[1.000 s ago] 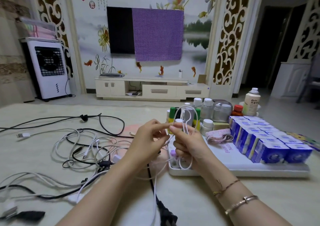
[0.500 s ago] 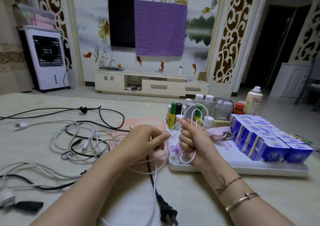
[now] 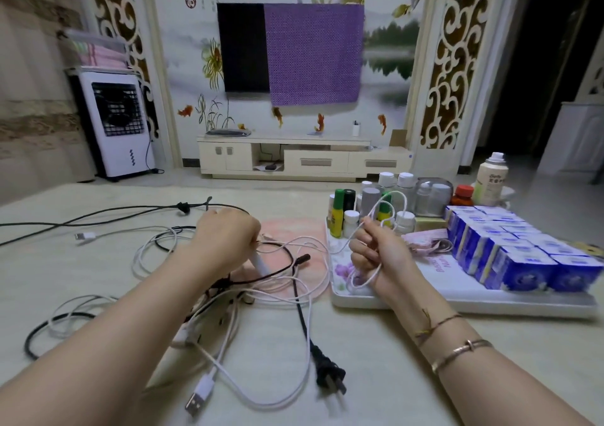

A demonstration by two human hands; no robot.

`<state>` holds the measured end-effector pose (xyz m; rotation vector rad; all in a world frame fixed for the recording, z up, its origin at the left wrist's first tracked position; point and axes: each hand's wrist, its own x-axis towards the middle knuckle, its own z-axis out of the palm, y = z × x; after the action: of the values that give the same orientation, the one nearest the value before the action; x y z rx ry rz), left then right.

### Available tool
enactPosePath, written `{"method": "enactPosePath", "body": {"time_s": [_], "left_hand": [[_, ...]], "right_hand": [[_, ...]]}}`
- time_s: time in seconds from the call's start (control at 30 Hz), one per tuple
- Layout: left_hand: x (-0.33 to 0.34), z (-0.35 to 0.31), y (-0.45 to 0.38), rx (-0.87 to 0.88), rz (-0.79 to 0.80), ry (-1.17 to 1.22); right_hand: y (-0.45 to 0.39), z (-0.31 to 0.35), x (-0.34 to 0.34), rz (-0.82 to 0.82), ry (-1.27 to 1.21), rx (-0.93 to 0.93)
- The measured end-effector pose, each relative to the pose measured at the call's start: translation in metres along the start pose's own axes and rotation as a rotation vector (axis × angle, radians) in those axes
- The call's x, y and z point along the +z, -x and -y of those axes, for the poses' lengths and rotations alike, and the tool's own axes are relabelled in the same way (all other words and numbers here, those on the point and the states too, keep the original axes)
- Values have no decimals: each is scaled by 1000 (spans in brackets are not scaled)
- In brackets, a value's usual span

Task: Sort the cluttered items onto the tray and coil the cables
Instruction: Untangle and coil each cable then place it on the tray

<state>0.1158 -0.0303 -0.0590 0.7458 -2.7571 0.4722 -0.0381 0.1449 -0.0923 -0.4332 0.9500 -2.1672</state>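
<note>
Right hand: my right hand [image 3: 376,255] is curled tight round a white cable [image 3: 394,210], held in loops; one loop rises above my fist, another hangs below it at the tray's near-left corner.
Left hand: my left hand [image 3: 225,239] is down in the tangle [image 3: 261,282], fingers folded round a white cable end there; the grip is narrow, and I cannot tell exactly which strands it pinches.
Between hands: a white strand runs from my right fist across the pink mat [image 3: 294,229] toward the left hand.
Tangle: white and black cables lie crossed on the table [image 3: 376,376] under and in front of my left forearm, partly over the mat.
Plug: a black plug [image 3: 330,376] lies near me on its black lead, prongs pointing my way.
USB end: a white USB plug [image 3: 199,396] lies just left of the black plug.
Far cables: a long black cable [image 3: 98,213] with a knot runs off left; a small white connector [image 3: 84,236] lies below it.
Tray: the white tray [image 3: 490,304] sits right of the mat, under my right hand.
On tray: bottles [image 3: 369,200] stand along the back, blue boxes [image 3: 510,249] are packed in rows on the right, and a pink tape [image 3: 425,242] lies between them.
Wrist: bracelets [image 3: 457,350] on my right wrist.
</note>
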Motion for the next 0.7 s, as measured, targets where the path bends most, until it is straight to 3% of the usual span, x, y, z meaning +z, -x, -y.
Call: {"method": "enactPosePath", "body": {"time_s": [0.2,0.43,0.6,0.7], "left_hand": [[-3,-30,-1,80,-35,296],[-16,-65,-6,166,56,888],[-18,-74,-10,150,25,933],[-16,-67,-7,211,99,906]], "right_hand": [[1,-4,3,-63,63,-66],[3,-6,8,-146,247,-175],[8,-6,14,-112,134,-111],[8,-3,16,-115,18,-125]]}}
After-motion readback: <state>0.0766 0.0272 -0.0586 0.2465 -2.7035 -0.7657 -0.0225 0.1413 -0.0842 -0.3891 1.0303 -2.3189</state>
